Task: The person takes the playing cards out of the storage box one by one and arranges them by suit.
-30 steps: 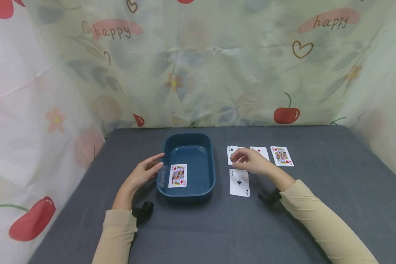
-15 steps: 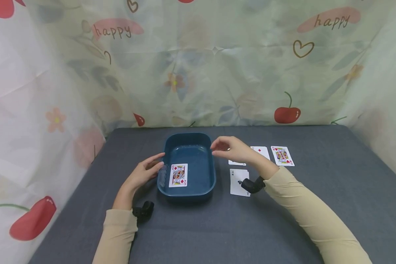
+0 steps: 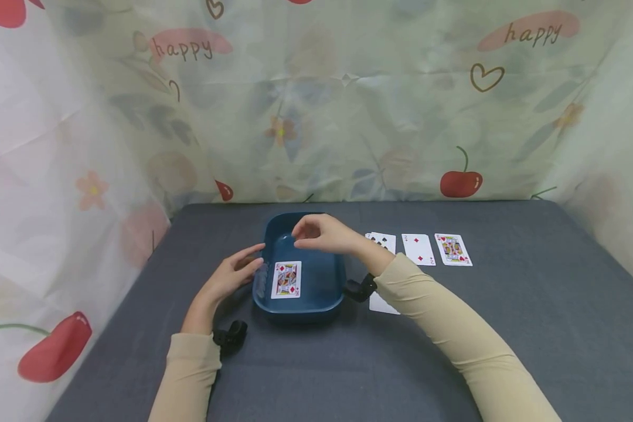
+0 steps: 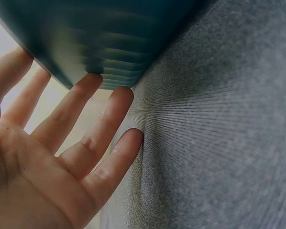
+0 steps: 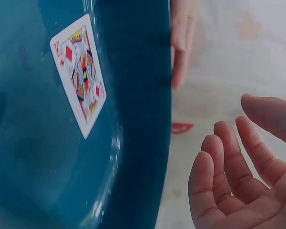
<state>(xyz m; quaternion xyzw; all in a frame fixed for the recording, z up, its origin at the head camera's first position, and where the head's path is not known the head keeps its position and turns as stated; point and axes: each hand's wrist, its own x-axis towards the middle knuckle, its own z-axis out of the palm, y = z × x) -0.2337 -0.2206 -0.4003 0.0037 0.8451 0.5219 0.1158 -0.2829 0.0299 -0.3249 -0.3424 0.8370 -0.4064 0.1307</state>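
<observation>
My left hand [image 3: 231,275] rests with spread fingers against the left side of a dark blue plastic tray [image 3: 328,307]. In the left wrist view its fingertips meet the tray's ribbed outer wall [image 4: 112,28]. Over the tray's far half hovers my right hand [image 3: 327,234], its fingers loosely bent. From the right wrist view, nothing shows between that thumb and those fingers. A diamond face card [image 3: 286,280] lies face up on the tray floor, towards the near left.
Right of the tray lie a black seven [image 3: 382,240], a two of diamonds [image 3: 418,249] and a king of hearts [image 3: 453,249]. Nearer, a white card [image 3: 384,305] is mostly covered by the right forearm. A printed curtain [image 3: 348,117] hangs behind the grey tabletop [image 3: 533,293].
My right hand has moved left from above the cards to over the tray. The seven has come back into sight and the near card is now mostly covered. My left hand stays put.
</observation>
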